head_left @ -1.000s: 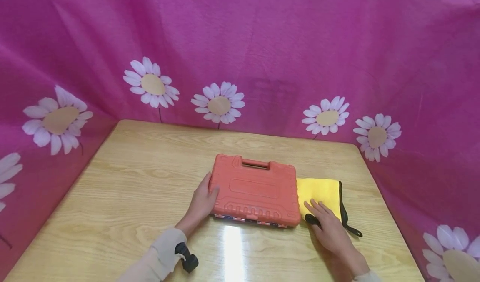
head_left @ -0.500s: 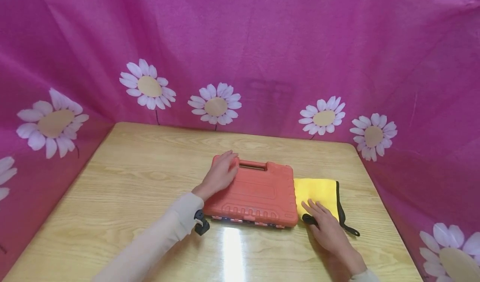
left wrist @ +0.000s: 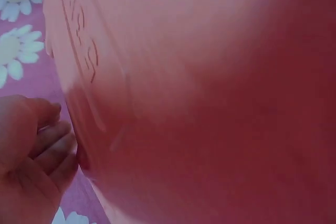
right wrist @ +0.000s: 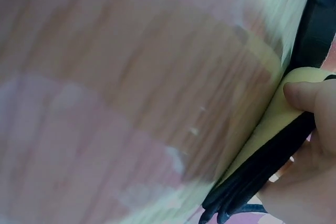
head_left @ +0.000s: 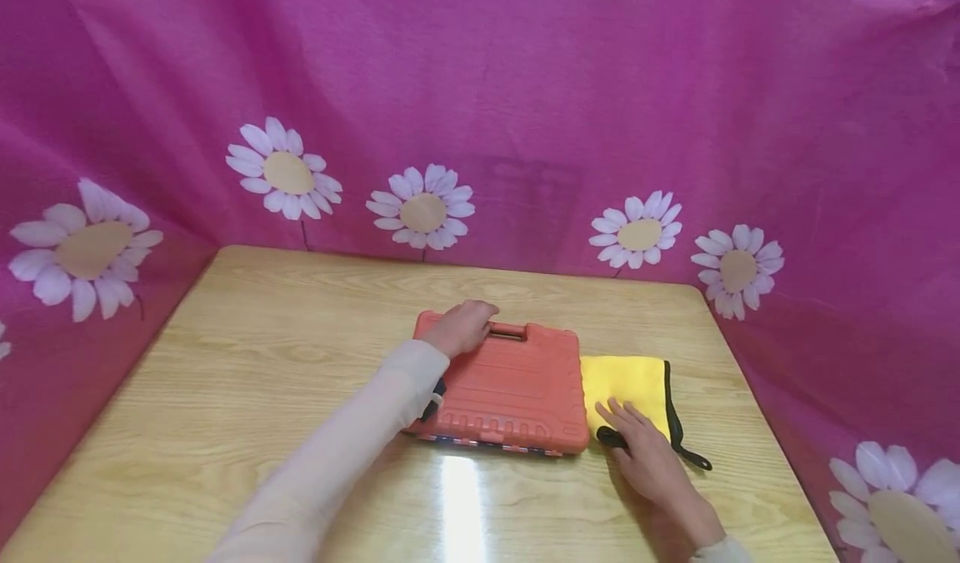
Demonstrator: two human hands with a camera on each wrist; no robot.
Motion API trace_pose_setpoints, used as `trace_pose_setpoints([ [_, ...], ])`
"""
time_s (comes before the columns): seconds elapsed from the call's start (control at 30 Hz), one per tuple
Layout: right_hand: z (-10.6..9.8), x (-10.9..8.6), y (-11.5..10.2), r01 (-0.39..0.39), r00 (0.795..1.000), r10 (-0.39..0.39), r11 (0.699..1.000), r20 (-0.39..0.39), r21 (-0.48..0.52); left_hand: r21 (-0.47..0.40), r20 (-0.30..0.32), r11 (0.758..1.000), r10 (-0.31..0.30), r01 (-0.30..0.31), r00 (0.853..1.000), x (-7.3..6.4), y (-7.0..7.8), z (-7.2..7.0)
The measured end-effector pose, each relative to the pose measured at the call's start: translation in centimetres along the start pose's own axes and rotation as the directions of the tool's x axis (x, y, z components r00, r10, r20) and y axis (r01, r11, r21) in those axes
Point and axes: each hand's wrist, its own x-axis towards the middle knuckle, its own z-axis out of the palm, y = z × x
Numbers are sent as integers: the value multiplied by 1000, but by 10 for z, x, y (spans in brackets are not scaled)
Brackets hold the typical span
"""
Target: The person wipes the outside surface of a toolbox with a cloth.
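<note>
On the table (head_left: 300, 338) I count one red carrying case (head_left: 517, 384), right of centre; left hand (head_left: 463, 327) released at its far edge. One yellow cloth (head_left: 626, 380), toward table's right edge; right hand (head_left: 647, 456) resting there, unclenched.

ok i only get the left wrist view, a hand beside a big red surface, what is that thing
Observer: In the head view it is a closed red carrying case, lying on the table.

Operator: and where's its handle

Observer: The handle is on the far edge, just right of the left hand.

Operator: ok, what's the other hand on

Observer: The right hand rests on a yellow cloth with black edging, right of the case.
</note>
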Motion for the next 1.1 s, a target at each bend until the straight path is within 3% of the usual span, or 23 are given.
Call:
trace_pose_setpoints([
  [0.2,0,0,-2,-3,1000,3,1000,-5,-5,107,43,994,6,-11,999,10,0,2],
  [0.33,-1,0,-2,14,1000,-14,1000,-10,-1,168,31,986,-22,17,999,14,1,3],
  [0.5,0,0,-1,6,1000,-6,1000,11,4,156,72,985,-91,79,993,18,1,4],
  [0.63,-1,-1,-2,-14,1000,14,1000,22,7,157,110,984,-107,89,988,19,-2,5],
  [0.87,-1,2,-7,-19,999,19,1000,45,1,193,96,979,-81,61,992,14,-7,4],
  [1.1,-4,2,-6,-29,999,30,999,32,-15,202,9,978,44,-45,999,10,-6,-14],
])
